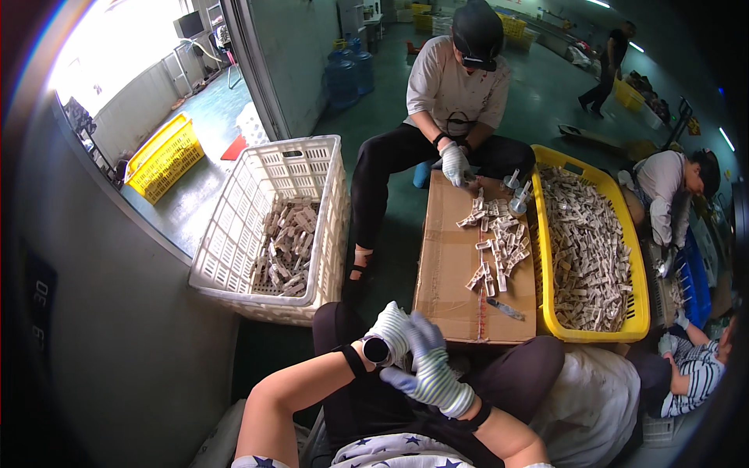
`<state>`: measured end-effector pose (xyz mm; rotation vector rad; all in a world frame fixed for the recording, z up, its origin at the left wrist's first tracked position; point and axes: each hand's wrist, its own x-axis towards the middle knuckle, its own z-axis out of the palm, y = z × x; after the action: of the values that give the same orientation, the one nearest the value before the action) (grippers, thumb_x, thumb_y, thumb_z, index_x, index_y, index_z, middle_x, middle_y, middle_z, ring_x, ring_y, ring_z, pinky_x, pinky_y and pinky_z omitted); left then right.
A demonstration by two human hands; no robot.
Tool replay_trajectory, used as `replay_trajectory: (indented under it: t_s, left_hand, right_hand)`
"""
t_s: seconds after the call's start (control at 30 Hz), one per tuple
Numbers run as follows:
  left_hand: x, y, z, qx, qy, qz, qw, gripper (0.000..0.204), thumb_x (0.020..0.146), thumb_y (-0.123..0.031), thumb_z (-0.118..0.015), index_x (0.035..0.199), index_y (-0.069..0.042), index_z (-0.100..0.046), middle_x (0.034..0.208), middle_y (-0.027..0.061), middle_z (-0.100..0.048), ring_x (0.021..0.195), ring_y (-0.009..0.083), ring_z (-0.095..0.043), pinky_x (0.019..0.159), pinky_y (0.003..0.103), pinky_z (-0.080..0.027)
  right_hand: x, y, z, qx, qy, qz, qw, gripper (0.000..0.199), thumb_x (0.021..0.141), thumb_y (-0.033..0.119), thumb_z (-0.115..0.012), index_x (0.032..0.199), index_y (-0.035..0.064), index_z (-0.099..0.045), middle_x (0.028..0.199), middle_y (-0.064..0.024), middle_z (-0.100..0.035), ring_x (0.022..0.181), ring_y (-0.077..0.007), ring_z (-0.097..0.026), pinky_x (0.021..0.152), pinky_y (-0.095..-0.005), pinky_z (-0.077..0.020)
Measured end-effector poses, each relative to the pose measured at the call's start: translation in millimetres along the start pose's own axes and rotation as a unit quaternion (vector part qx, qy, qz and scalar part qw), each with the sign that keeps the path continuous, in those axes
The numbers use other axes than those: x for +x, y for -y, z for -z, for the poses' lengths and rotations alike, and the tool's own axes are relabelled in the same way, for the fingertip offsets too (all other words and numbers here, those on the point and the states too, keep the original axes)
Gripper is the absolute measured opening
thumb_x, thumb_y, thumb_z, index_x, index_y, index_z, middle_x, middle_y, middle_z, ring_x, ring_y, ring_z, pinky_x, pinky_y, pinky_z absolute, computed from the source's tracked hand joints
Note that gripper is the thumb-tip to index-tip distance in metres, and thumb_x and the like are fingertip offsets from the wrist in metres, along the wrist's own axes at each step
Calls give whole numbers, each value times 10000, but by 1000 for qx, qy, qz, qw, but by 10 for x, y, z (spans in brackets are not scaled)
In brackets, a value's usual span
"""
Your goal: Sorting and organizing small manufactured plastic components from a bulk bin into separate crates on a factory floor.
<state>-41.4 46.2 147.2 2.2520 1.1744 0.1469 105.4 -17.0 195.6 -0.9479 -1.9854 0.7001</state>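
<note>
Both my hands wear striped knit gloves with blue fingertips and sit over my lap. My left hand is curled, with a black round watch on its wrist. My right hand lies across it, its fingers spread and resting on the back of the left glove. Neither hand holds anything. Just ahead of them is a flat cardboard box with several small grey-white plastic parts and a small grey blade tool on it.
A yellow crate full of the same parts stands right of the cardboard, and a white crate, partly filled, stands left. A seated person opposite works with gloved hands. Other people sit at the right edge.
</note>
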Motion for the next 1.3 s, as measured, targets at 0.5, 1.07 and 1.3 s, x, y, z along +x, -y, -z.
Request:
replay_trajectory:
  t_s: [0.5,1.07,1.3]
  left_hand:
    - [8,13,-131,388,-29,-42,920,110,720,-178,-606,774,-82,-604,678,48,-586,670,252,-591,669,387,-415]
    - [-95,548,-1503,-508,-217,218,804,691,878,-142,-670,1463,-96,-305,1238,110,-567,1129,199,-545,954,316,-453]
    - [4,239,-1518,-639,-272,282,662,598,938,-264,-609,1447,-92,-346,1282,101,-546,1162,204,-526,967,325,-436]
  right_hand:
    - [-1402,-1635,-1030,248,-71,-508,822,829,825,81,-733,1428,35,-165,1200,-175,-556,1020,-214,-577,918,-317,-481]
    - [-1167,-1223,-679,298,-40,-390,870,295,937,257,-601,1122,28,-622,968,-47,-663,868,-113,-565,801,-284,-477]
    - [-1247,-1408,-790,323,-45,-401,856,256,956,245,-581,1090,34,-635,984,-15,-657,890,-98,-559,825,-261,-470]
